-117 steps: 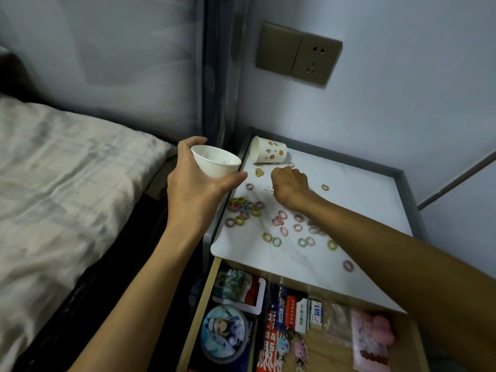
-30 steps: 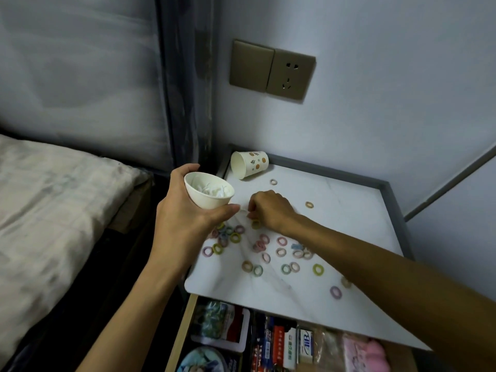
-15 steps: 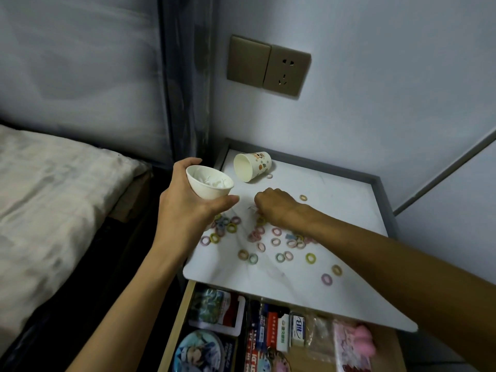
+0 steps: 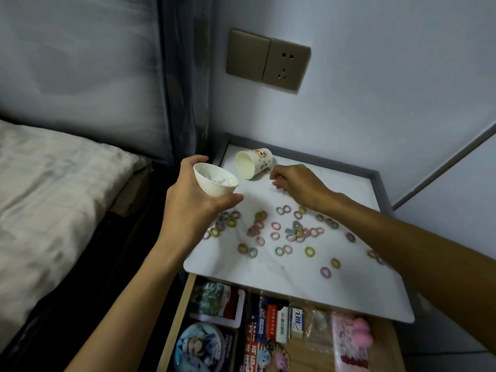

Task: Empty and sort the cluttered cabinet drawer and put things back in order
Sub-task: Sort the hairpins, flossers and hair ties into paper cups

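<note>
Reaching farther back than half a second ago, the right hand (image 4: 298, 185) pinches a hair ring just beside the tipped paper cup (image 4: 253, 163) at twelve o'clock on the cabinet top (image 4: 268, 272), while the left hand (image 4: 193, 200) grips a white cup (image 4: 214, 183), rings (image 4: 279, 232) scattered between.

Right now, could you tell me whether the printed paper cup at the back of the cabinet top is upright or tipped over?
Tipped over: the printed cup lies on its side on the cabinet top, its open mouth facing the camera.
</note>
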The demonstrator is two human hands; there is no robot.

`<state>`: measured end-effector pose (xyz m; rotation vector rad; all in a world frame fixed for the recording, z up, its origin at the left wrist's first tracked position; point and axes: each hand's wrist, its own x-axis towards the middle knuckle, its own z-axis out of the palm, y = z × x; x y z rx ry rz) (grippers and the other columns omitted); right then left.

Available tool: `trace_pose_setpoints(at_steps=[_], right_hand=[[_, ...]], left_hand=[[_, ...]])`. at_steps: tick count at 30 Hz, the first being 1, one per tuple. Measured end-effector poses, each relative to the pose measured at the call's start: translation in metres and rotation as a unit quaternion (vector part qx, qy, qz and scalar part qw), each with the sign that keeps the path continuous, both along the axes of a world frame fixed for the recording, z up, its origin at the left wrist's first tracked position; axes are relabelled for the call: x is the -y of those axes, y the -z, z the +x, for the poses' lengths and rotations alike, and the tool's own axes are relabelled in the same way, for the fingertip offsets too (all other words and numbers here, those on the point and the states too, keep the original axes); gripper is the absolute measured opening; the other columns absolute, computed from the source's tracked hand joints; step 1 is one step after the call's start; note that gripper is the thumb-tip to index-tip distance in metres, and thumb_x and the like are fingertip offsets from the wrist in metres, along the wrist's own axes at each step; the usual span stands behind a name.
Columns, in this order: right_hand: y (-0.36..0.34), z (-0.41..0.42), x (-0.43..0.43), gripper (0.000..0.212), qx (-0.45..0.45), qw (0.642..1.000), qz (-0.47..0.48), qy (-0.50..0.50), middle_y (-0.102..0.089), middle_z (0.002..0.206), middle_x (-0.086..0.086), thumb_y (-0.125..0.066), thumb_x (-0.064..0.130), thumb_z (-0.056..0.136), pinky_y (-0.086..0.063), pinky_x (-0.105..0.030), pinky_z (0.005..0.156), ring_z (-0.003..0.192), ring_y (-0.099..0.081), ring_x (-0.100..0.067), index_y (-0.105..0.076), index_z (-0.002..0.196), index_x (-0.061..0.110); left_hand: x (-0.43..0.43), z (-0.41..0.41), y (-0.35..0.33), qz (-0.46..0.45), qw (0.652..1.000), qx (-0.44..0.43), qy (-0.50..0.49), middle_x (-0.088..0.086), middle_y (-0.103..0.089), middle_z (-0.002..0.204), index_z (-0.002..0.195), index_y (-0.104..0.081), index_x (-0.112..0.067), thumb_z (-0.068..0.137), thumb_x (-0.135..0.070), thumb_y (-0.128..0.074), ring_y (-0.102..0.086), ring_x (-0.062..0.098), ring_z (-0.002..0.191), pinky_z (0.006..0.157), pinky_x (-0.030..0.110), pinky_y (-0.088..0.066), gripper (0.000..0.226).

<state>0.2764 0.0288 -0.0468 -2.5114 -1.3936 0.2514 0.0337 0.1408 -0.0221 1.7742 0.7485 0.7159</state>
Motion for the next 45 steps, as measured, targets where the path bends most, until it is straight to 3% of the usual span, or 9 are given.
trace_pose_setpoints(at_steps=[3, 7, 12, 16, 24, 34, 38, 42, 45], right_hand=[[-0.014, -0.003, 0.009, 0.014, -0.044, 0.997, 0.057, 0.009, -0.072, 0.1, -0.001, -0.063, 0.017, 0.094, -0.044, -0.01, 0.068, 0.082, -0.063, -0.003, -0.073, 0.105, 0.014], [-0.058, -0.029, 0.016, 0.014, -0.106, 0.986, 0.132, -0.004, -0.073, 0.092, 0.01, -0.068, 0.018, 0.09, -0.048, -0.014, 0.067, 0.082, -0.065, -0.001, -0.076, 0.102, 0.019], [-0.096, -0.087, 0.021, 0.014, -0.078, 0.983, 0.081, -0.147, -0.074, 0.092, 0.01, -0.075, 0.018, 0.084, -0.041, -0.006, 0.069, 0.076, -0.059, 0.012, -0.078, 0.097, 0.02], [-0.09, -0.104, 0.029, 0.016, -0.083, 0.98, 0.057, -0.17, -0.071, 0.09, 0.011, -0.072, 0.014, 0.085, -0.042, -0.009, 0.069, 0.077, -0.06, 0.008, -0.077, 0.099, 0.018], [-0.076, -0.114, 0.063, 0.015, -0.191, 0.968, 0.158, -0.037, -0.074, 0.089, 0.005, -0.077, 0.008, 0.081, -0.056, -0.024, 0.083, 0.083, -0.07, -0.004, -0.076, 0.095, 0.012], [-0.061, -0.15, 0.14, 0.009, -0.2, 0.938, 0.268, 0.091, -0.07, 0.084, 0.009, -0.072, 0.013, 0.087, -0.05, -0.014, 0.07, 0.078, -0.064, 0.001, -0.074, 0.095, 0.016], [-0.042, -0.167, 0.179, 0.017, -0.213, 0.935, 0.221, 0.179, -0.065, 0.074, 0.006, -0.06, 0.034, 0.095, -0.049, -0.022, 0.062, 0.067, -0.062, -0.003, -0.066, 0.106, 0.023], [-0.037, -0.184, 0.211, 0.021, -0.286, 0.927, 0.178, 0.167, -0.063, 0.062, 0.0, -0.051, 0.022, 0.1, -0.046, -0.023, 0.054, 0.054, -0.058, -0.01, -0.067, 0.091, 0.01], [-0.034, -0.187, 0.23, 0.024, -0.254, 0.945, 0.131, 0.158, -0.061, 0.058, -0.002, -0.049, 0.012, 0.097, -0.045, -0.024, 0.051, 0.049, -0.056, -0.01, -0.063, 0.077, 0.015]], left_hand=[[0.005, 0.003, 0.002, 0.006, 1.0, -0.011, 0.016, -0.002, -0.061, 0.115, 0.135, -0.046, -0.025, 0.062, -0.027, -0.092, -0.058, 0.013, 0.1, 0.064, 0.007, -0.043, 0.086], [0.019, 0.007, 0.007, 0.015, 0.999, -0.024, 0.041, -0.005, -0.06, 0.112, 0.133, -0.046, -0.028, 0.06, -0.027, -0.093, -0.06, 0.015, 0.097, 0.068, 0.017, -0.049, 0.087], [0.038, 0.012, 0.009, 0.029, 0.996, -0.023, 0.081, -0.016, -0.062, 0.099, 0.133, -0.045, -0.033, 0.058, -0.022, -0.093, -0.063, 0.005, 0.086, 0.064, 0.027, -0.055, 0.089], [0.047, 0.015, 0.009, 0.04, 0.992, -0.012, 0.119, -0.011, -0.066, 0.104, 0.136, -0.043, -0.03, 0.059, -0.02, -0.093, -0.065, 0.003, 0.091, 0.078, 0.031, -0.057, 0.092], [0.062, 0.012, 0.012, 0.057, 0.983, 0.002, 0.174, -0.011, -0.067, 0.106, 0.136, -0.042, -0.03, 0.057, -0.022, -0.094, -0.066, 0.012, 0.096, 0.083, 0.041, -0.057, 0.095], [0.11, -0.007, 0.024, 0.055, 0.971, 0.009, 0.234, -0.018, -0.064, 0.106, 0.129, -0.048, -0.031, 0.057, -0.021, -0.095, -0.061, -0.005, 0.095, 0.072, 0.009, -0.047, 0.086], [0.132, -0.018, 0.023, 0.04, 0.964, 0.019, 0.263, -0.016, -0.065, 0.11, 0.123, -0.05, -0.033, 0.058, -0.027, -0.096, -0.061, 0.002, 0.104, 0.081, 0.02, -0.051, 0.08], [0.165, -0.025, 0.023, 0.021, 0.949, 0.017, 0.313, -0.011, -0.063, 0.116, 0.124, -0.05, -0.033, 0.055, -0.038, -0.096, -0.062, 0.01, 0.111, 0.09, 0.032, -0.054, 0.083], [0.185, -0.033, 0.036, 0.051, 0.942, -0.05, 0.328, -0.014, -0.047, 0.122, 0.123, -0.046, -0.044, 0.052, -0.056, -0.09, -0.047, 0.01, 0.12, 0.099, 0.035, -0.048, 0.084]])
